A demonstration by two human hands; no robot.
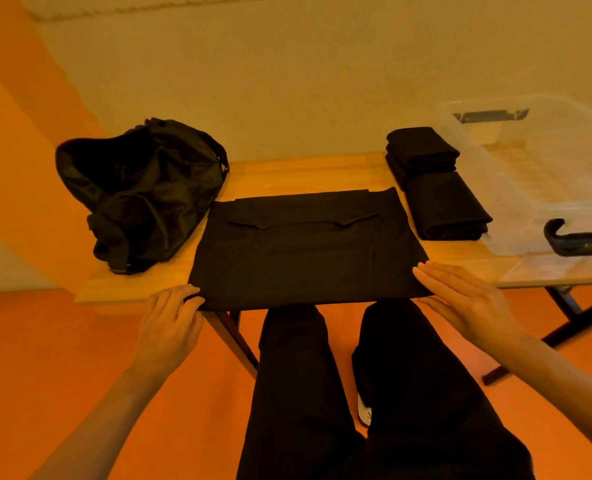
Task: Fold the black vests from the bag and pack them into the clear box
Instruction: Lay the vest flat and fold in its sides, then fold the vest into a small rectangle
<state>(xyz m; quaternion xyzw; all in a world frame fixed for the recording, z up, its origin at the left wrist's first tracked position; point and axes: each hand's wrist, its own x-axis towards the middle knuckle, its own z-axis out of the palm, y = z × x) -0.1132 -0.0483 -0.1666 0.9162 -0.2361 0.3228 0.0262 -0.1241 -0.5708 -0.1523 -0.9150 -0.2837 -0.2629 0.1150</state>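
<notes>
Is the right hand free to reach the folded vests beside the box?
Probably yes: the right hand lies open on the flat vest, holds nothing, and nothing stands between it and the folded vests.

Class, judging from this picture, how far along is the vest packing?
Done: folded vests lie beside the box. In hand: left hand grips and right hand presses a spread vest. Left: fold it, pack them all; the bag may hold more.
</notes>
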